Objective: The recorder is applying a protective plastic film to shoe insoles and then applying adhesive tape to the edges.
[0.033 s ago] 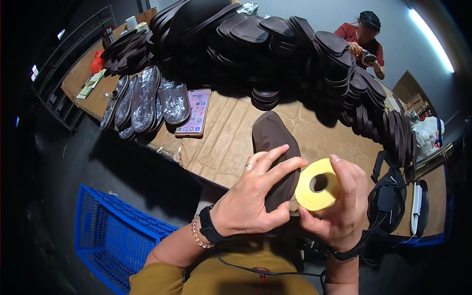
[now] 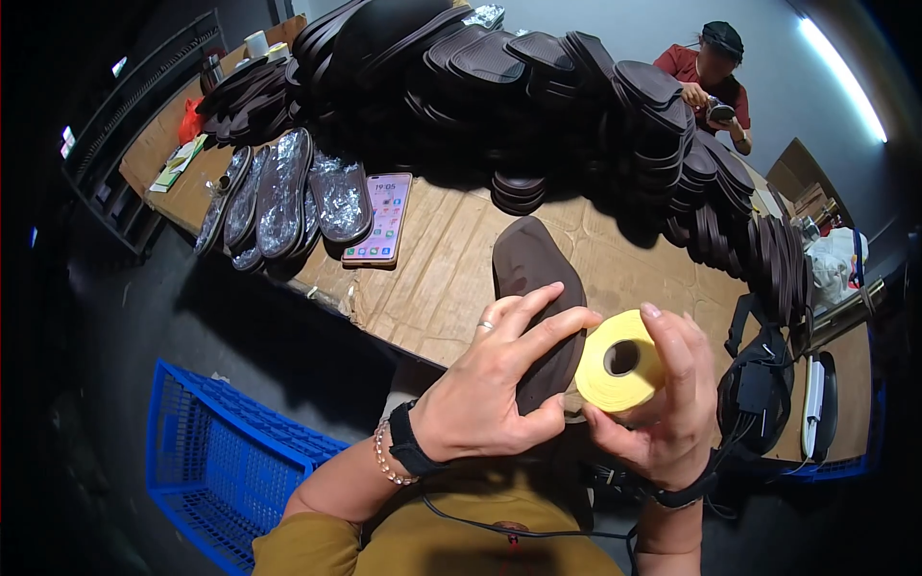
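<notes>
A dark brown shoe sole [image 2: 538, 254] lies on the cardboard-covered table, its lower end near the front edge. Across it rests my left hand [image 2: 499, 370], fingers apart and the thumb spread toward the sole's lower edge. The index fingertip reaches the rim of a yellow roll of tape or labels [image 2: 600, 379]. My right hand [image 2: 677, 403] holds that roll beside the sole, with fingers over the far side and the thumb at the lower edge. The roll's round core hole faces up. Whether a strip is pulled from it, I cannot tell.
Tall piles of dark soles [image 2: 480, 86] line the back of the table. At left lie plastic-wrapped soles [image 2: 280, 197] and a lit phone [image 2: 384, 216]. A blue crate [image 2: 230, 432] stands at lower left, a black bag [image 2: 759, 384] at right. Another person [image 2: 715, 82] works behind the piles.
</notes>
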Demonstrator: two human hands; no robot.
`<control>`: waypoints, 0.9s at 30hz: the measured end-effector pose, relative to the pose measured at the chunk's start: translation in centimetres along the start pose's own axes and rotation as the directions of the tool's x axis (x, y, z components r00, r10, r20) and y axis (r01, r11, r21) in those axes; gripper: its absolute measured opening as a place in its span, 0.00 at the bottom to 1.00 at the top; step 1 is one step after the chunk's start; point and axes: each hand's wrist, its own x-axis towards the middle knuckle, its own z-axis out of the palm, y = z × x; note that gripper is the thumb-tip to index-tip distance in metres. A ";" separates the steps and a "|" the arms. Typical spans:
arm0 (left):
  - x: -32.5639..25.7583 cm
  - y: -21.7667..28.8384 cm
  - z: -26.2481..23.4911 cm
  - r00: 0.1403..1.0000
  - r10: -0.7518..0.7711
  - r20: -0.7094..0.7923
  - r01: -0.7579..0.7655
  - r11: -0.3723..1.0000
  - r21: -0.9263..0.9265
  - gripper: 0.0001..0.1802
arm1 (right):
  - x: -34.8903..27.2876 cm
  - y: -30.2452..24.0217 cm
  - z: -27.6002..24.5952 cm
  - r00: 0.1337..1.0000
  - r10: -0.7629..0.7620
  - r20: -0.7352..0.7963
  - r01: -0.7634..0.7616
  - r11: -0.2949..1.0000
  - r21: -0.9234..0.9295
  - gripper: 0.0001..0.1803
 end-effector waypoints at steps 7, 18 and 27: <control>-0.7 0.4 0.1 1.000 -0.029 0.009 0.028 0.999 0.018 0.43 | -0.4 0.0 0.0 0.989 0.078 -0.126 -0.063 0.991 0.118 0.49; -0.8 0.7 0.4 1.000 -0.017 -0.012 0.018 1.000 0.012 0.43 | -0.1 -1.0 0.7 0.976 0.134 -0.171 -0.136 0.991 0.000 0.48; -1.0 0.5 0.6 0.999 -0.036 -0.019 0.037 0.999 0.008 0.42 | -0.1 -1.5 0.8 0.974 0.186 -0.130 -0.191 0.981 -0.034 0.48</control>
